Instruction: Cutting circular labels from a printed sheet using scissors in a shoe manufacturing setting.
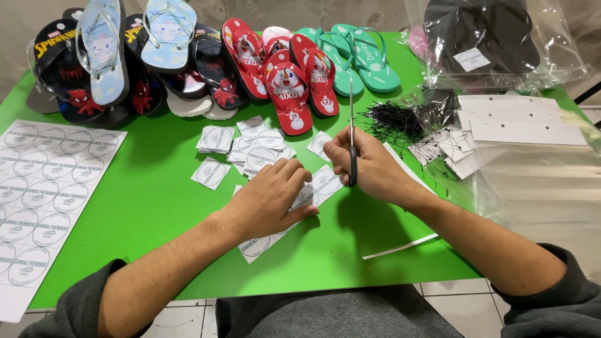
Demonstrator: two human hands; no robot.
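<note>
Fingers [294, 172] of the left hand [269, 200] lie pressed flat on a strip of labels [260, 241]; the right hand [372, 169] is curled shut around scissors [352, 134], blades pointing far.

Strip lies mid-table on the green table [150, 200], pinned down apparently to keep it steady beside the blades. Cut labels [216, 141] are heaped just beyond the hands, within easy reach. Uncut label sheet [44, 188] sits at the near left. Flip-flops [288, 84] line the far edge. Black ties [394, 119], white cards [519, 122] and a bagged dark pair [482, 34] lie far right. Paper trimming [400, 247] rests near right.
</note>
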